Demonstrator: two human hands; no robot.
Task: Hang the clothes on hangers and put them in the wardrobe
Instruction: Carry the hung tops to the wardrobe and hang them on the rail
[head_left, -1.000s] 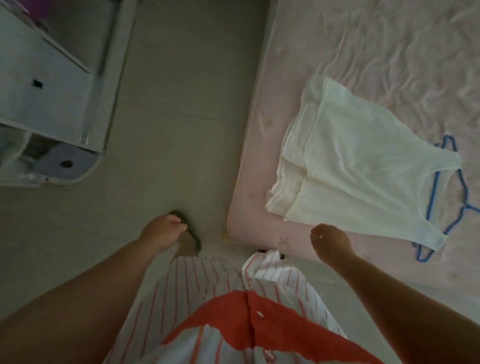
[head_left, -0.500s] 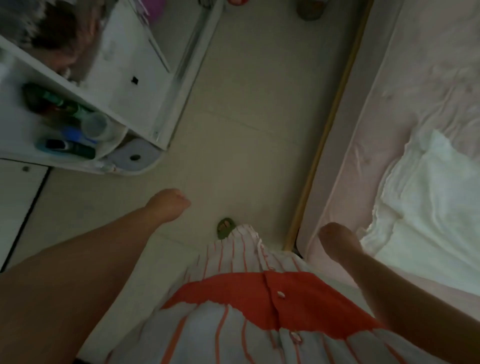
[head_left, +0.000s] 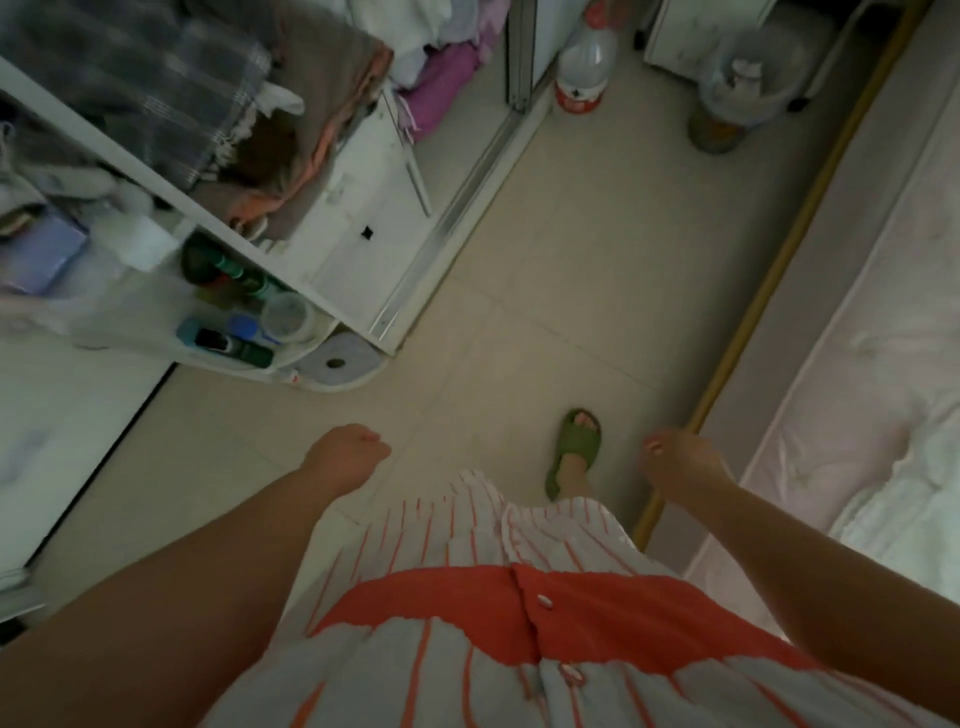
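Note:
My left hand hangs over the floor with its fingers loosely curled and holds nothing. My right hand hangs near the bed's wooden edge, also empty, fingers loosely bent. The white garment lies on the pink bed at the right edge, only partly in view. The white wardrobe stands open at the upper left, with folded clothes piled on its shelf. No hanger shows in this view.
A corner shelf with bottles and a cup juts from the wardrobe's side. A large water bottle and a lined bin stand on the floor at the top. The pink bed runs along the right. My foot in a green slipper is on the tiles.
My view has swung left, away from the bed toward the wardrobe. The white garment and blue hanger slid out to the right. Both hands stayed empty.

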